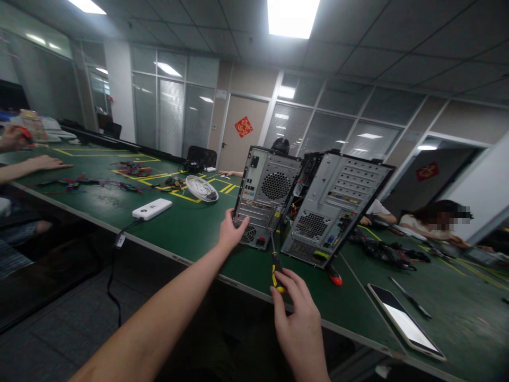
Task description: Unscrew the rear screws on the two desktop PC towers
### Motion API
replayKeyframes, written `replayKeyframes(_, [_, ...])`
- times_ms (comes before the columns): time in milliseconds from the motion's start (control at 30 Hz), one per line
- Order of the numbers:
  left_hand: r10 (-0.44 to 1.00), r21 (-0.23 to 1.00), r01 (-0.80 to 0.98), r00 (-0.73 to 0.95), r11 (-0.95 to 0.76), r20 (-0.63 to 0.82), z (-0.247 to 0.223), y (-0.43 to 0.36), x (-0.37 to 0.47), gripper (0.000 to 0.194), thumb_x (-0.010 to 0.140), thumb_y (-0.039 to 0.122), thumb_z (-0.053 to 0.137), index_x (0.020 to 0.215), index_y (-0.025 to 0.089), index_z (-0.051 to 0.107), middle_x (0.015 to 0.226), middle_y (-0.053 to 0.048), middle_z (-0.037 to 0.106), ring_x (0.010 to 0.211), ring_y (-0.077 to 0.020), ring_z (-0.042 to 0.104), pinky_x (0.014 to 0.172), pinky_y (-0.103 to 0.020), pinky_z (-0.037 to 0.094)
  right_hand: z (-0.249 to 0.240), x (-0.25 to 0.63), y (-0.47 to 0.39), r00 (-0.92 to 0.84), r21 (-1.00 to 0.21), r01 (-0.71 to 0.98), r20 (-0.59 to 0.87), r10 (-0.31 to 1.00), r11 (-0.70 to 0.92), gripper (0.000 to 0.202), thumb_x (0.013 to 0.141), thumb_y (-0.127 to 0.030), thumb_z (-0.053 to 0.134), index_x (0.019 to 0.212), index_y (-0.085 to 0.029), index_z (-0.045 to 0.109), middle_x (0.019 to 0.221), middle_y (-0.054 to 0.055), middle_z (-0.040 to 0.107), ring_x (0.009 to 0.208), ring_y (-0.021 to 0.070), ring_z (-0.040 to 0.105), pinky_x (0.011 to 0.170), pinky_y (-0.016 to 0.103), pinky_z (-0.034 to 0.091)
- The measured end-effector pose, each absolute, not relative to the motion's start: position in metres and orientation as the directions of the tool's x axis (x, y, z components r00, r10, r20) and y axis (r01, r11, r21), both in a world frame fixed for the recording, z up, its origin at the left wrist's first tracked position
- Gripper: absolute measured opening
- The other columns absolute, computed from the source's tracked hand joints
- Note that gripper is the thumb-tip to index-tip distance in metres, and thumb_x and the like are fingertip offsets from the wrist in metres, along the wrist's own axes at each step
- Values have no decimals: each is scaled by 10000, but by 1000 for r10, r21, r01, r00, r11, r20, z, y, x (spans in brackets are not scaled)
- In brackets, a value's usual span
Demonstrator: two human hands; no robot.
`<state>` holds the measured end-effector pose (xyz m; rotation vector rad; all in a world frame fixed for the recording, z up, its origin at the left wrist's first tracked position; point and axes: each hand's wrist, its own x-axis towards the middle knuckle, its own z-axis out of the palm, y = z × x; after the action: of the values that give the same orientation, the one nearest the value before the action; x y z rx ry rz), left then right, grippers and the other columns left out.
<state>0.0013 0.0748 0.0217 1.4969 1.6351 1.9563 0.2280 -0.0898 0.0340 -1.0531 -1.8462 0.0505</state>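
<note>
A desktop computer case (270, 207) stands on the green table with its rear panel facing me, showing ports, a round fan grille and slot covers. My left hand (231, 232) grips its lower left edge, thumb on the rear panel and fingers mostly hidden behind the side. In my right hand (298, 313) is a screwdriver (275, 265) with a black and yellow handle, held by the fingertips. Its shaft points up to the case's lower right edge; the exact tip contact is too small to make out. A second computer case (330, 212) stands close by on the right.
A red-tipped tool (334, 277) lies before the second case. Rightward are a phone (405, 321), a thin dark tool (411, 298) and black cables (389, 253). Leftward are a white power bank (152, 209) with a cable, a white oval cover (202, 189) and coloured wires (85, 183). Other people sit around.
</note>
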Motion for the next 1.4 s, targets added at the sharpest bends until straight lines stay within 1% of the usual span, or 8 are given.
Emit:
replayKeyframes(400, [679,821,431,-476,-375,559,24,74,2,548,889,526,677,1294,196,511,1212,-166,726,1111,-290,708,980,-424,527,28,225,-83,-128,-477,604,733,668,638,191,980,-337,633,1123,-223,690,1175,115,718,1094,266,703,952,427,580])
replayKeyframes(533, [680,821,431,-475,-374,559,23,75,2,552,888,524,678,1297,194,508,1213,-166,726,1125,-294,706,989,-429,526,29,224,-84,-137,-478,598,730,670,643,160,978,-323,631,1085,-227,701,1221,124,681,1105,271,688,944,433,585])
replayKeyframes(733, [681,821,436,-474,-370,558,23,74,2,546,888,524,677,1295,203,507,1228,-160,723,1135,-301,701,996,-438,523,29,223,-86,-169,-502,579,697,697,642,228,1009,-309,573,1166,-259,730,1281,121,627,1120,261,683,903,403,617])
replayKeyframes(833, [680,819,436,-472,-373,562,24,74,2,547,889,531,676,1293,203,506,1224,-158,724,1129,-298,703,993,-433,522,31,223,-88,-161,-497,591,700,696,636,226,1003,-306,578,1162,-256,730,1293,114,627,1124,259,686,935,412,606])
replayKeyframes(1000, [685,821,438,-469,-367,557,23,74,1,546,895,546,663,1292,204,508,1217,-160,724,1124,-299,704,985,-434,524,35,226,-89,-178,-470,610,704,688,638,265,1002,-286,570,1232,-253,696,1328,108,620,1199,256,660,1010,419,567])
replayKeyframes(1100, [684,823,436,-474,-365,555,22,75,1,558,890,551,669,1295,203,510,1205,-161,728,1122,-299,706,985,-433,524,34,228,-89,-196,-474,611,685,701,634,271,1014,-285,553,1241,-258,698,1342,110,615,1208,255,657,1018,421,563])
replayKeyframes(1300, [687,824,439,-473,-359,552,24,73,2,545,891,538,666,1287,196,513,1198,-162,729,1108,-297,707,973,-429,526,35,228,-92,-213,-503,585,662,719,636,285,1029,-285,533,1232,-263,732,1335,130,592,1094,234,709,948,391,602])
replayKeyframes(1400, [680,823,437,-479,-363,555,25,72,2,535,885,516,679,1280,194,514,1205,-159,726,1104,-288,709,972,-416,526,35,228,-92,-220,-486,587,674,706,647,292,1030,-270,525,1217,-257,749,1327,135,589,1039,224,726,915,372,609])
